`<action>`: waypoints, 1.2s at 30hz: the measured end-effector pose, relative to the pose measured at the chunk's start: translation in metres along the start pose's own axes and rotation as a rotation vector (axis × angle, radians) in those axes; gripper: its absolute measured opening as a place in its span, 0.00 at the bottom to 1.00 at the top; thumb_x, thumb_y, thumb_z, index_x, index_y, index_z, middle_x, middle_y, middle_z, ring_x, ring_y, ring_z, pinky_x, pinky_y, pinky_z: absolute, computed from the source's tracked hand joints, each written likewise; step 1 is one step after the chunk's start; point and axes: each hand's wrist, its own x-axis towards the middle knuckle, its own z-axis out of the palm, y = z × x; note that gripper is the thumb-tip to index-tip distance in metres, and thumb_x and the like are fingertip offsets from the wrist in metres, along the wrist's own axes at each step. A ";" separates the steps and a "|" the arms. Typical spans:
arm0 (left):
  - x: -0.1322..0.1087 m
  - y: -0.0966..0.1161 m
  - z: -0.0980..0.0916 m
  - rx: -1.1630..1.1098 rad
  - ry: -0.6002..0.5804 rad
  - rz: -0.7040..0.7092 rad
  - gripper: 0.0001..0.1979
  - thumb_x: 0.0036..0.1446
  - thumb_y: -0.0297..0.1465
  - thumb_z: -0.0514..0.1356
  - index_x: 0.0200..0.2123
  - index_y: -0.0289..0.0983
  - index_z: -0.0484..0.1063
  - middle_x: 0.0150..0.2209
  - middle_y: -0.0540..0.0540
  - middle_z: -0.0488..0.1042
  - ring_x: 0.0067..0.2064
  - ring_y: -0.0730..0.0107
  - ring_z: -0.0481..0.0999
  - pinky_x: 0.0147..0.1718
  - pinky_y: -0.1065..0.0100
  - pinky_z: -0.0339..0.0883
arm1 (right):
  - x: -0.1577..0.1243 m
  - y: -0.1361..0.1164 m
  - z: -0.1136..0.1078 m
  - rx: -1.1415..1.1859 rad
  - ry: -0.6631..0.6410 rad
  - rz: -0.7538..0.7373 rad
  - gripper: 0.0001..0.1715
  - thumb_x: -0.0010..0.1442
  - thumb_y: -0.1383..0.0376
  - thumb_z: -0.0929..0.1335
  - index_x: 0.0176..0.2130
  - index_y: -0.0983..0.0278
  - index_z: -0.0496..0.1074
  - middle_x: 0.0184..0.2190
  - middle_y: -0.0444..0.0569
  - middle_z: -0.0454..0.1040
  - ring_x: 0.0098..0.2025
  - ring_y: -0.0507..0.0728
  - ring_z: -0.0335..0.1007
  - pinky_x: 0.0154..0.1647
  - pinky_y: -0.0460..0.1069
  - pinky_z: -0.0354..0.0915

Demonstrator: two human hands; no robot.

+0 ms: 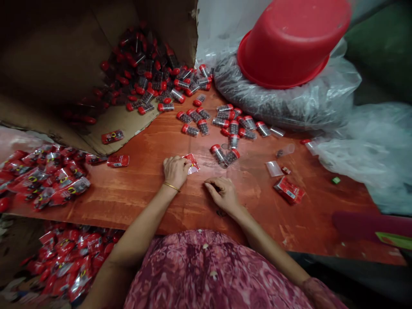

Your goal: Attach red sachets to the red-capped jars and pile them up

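Note:
My left hand (176, 172) is closed, with thumb and fingers at the near-left edge of a small red printed packet (194, 168) with a clear lower part. The packet is low over the table or lying on it; I cannot tell which. To the right, my right hand (224, 195) is just above the table, its fingers curled and the thumb tip close to the index finger. Anything in that pinch is too small or hidden to make out. Beyond it, two clear tubes with red caps and dark round pieces, one of them a leaning tube (231, 157), lie touching.
A cardboard box (128, 124) on its side spills many red-capped tubes (146, 96). Filled red packets (48, 176) are heaped at left, more below the table edge. A red tub (289, 43) rests on a plastic bag (289, 107). Red packets (289, 191) lie at right.

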 end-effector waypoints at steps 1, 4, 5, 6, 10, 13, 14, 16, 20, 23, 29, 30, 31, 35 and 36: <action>0.000 0.000 0.000 0.004 0.000 -0.001 0.12 0.56 0.37 0.54 0.32 0.40 0.76 0.33 0.42 0.75 0.38 0.59 0.72 0.39 0.60 0.57 | 0.000 0.000 0.000 0.001 0.002 0.000 0.13 0.60 0.61 0.62 0.31 0.62 0.75 0.28 0.48 0.78 0.30 0.56 0.70 0.35 0.51 0.60; -0.002 -0.002 -0.002 -0.016 -0.006 0.024 0.12 0.56 0.38 0.54 0.35 0.38 0.74 0.34 0.42 0.75 0.39 0.59 0.72 0.39 0.60 0.57 | 0.000 0.000 0.000 0.010 0.003 0.001 0.14 0.60 0.61 0.62 0.31 0.62 0.75 0.28 0.48 0.78 0.30 0.56 0.70 0.34 0.51 0.61; -0.003 -0.003 -0.002 -0.027 -0.007 0.043 0.13 0.56 0.38 0.54 0.38 0.37 0.73 0.34 0.42 0.75 0.39 0.60 0.72 0.39 0.61 0.57 | 0.001 0.000 0.000 0.012 0.003 0.000 0.14 0.60 0.61 0.62 0.31 0.62 0.75 0.28 0.48 0.78 0.30 0.56 0.70 0.34 0.51 0.61; -0.004 -0.004 -0.003 -0.035 -0.009 0.062 0.14 0.56 0.38 0.54 0.40 0.37 0.72 0.35 0.42 0.75 0.39 0.60 0.72 0.39 0.62 0.58 | 0.001 0.000 0.000 0.013 0.001 -0.003 0.13 0.60 0.61 0.62 0.31 0.62 0.74 0.28 0.48 0.78 0.30 0.56 0.70 0.34 0.51 0.61; -0.003 -0.005 -0.003 -0.026 -0.015 0.081 0.12 0.58 0.36 0.52 0.36 0.38 0.73 0.34 0.43 0.76 0.39 0.62 0.73 0.39 0.63 0.58 | 0.002 -0.001 -0.001 0.010 0.004 -0.002 0.13 0.60 0.61 0.63 0.31 0.62 0.74 0.28 0.48 0.78 0.30 0.56 0.70 0.34 0.51 0.61; 0.002 -0.004 0.002 -0.028 0.022 0.048 0.11 0.58 0.34 0.52 0.33 0.38 0.72 0.34 0.42 0.77 0.38 0.62 0.73 0.40 0.62 0.57 | 0.002 0.000 -0.001 0.014 0.001 0.006 0.13 0.60 0.61 0.63 0.31 0.62 0.74 0.28 0.49 0.78 0.30 0.56 0.71 0.34 0.51 0.61; 0.003 -0.004 0.003 -0.036 0.040 0.029 0.11 0.58 0.34 0.51 0.32 0.37 0.72 0.33 0.42 0.77 0.38 0.62 0.74 0.40 0.62 0.57 | 0.002 0.001 -0.001 0.023 0.000 0.009 0.12 0.59 0.61 0.63 0.31 0.62 0.74 0.28 0.49 0.78 0.30 0.56 0.71 0.35 0.51 0.61; 0.004 -0.006 0.005 -0.077 0.071 -0.024 0.10 0.58 0.33 0.52 0.32 0.37 0.72 0.31 0.43 0.77 0.36 0.63 0.74 0.39 0.63 0.58 | 0.003 0.001 -0.001 0.078 0.011 0.029 0.13 0.59 0.61 0.63 0.30 0.62 0.74 0.27 0.49 0.77 0.30 0.56 0.71 0.35 0.51 0.62; -0.001 -0.007 -0.003 -0.237 0.151 -0.143 0.10 0.56 0.36 0.53 0.30 0.39 0.72 0.26 0.47 0.75 0.31 0.66 0.72 0.30 0.67 0.58 | 0.018 -0.006 0.002 0.371 0.061 0.184 0.14 0.58 0.57 0.63 0.34 0.63 0.72 0.29 0.49 0.76 0.30 0.55 0.71 0.31 0.49 0.66; -0.009 0.000 -0.015 -0.316 0.204 -0.137 0.11 0.56 0.36 0.53 0.29 0.38 0.71 0.24 0.48 0.73 0.29 0.67 0.71 0.28 0.68 0.57 | 0.039 -0.019 0.008 0.596 0.063 0.281 0.19 0.53 0.53 0.66 0.40 0.64 0.70 0.31 0.49 0.75 0.30 0.54 0.71 0.29 0.48 0.66; -0.028 0.013 -0.027 -0.517 0.295 -0.082 0.10 0.55 0.37 0.54 0.32 0.37 0.70 0.25 0.48 0.72 0.29 0.70 0.70 0.31 0.70 0.61 | 0.065 -0.039 0.021 0.773 0.079 0.296 0.20 0.51 0.50 0.65 0.25 0.64 0.68 0.21 0.43 0.69 0.24 0.50 0.63 0.25 0.45 0.62; -0.031 0.013 -0.028 -0.550 0.306 -0.121 0.12 0.54 0.39 0.55 0.33 0.37 0.70 0.25 0.49 0.72 0.29 0.71 0.70 0.30 0.70 0.61 | 0.064 -0.039 0.021 0.757 0.101 0.296 0.20 0.52 0.50 0.65 0.23 0.64 0.67 0.19 0.42 0.67 0.22 0.49 0.61 0.24 0.45 0.60; -0.034 0.011 -0.027 -0.584 0.280 -0.163 0.14 0.54 0.41 0.55 0.32 0.37 0.70 0.24 0.49 0.72 0.28 0.71 0.70 0.29 0.71 0.61 | 0.062 -0.039 0.021 0.732 0.121 0.297 0.21 0.53 0.50 0.64 0.21 0.64 0.66 0.18 0.41 0.65 0.21 0.49 0.59 0.23 0.45 0.59; -0.045 0.009 -0.022 -0.859 -0.142 -0.229 0.24 0.52 0.50 0.52 0.23 0.35 0.72 0.18 0.50 0.69 0.21 0.73 0.68 0.22 0.72 0.59 | 0.051 -0.037 0.018 0.623 0.180 0.266 0.22 0.55 0.52 0.63 0.18 0.63 0.60 0.15 0.39 0.57 0.20 0.47 0.51 0.20 0.44 0.51; -0.047 0.011 -0.020 -0.960 -0.194 -0.241 0.24 0.51 0.50 0.53 0.21 0.35 0.72 0.17 0.50 0.69 0.21 0.74 0.67 0.22 0.72 0.59 | 0.048 -0.038 0.017 0.599 0.194 0.248 0.23 0.55 0.53 0.63 0.18 0.63 0.58 0.15 0.39 0.55 0.20 0.47 0.50 0.20 0.44 0.50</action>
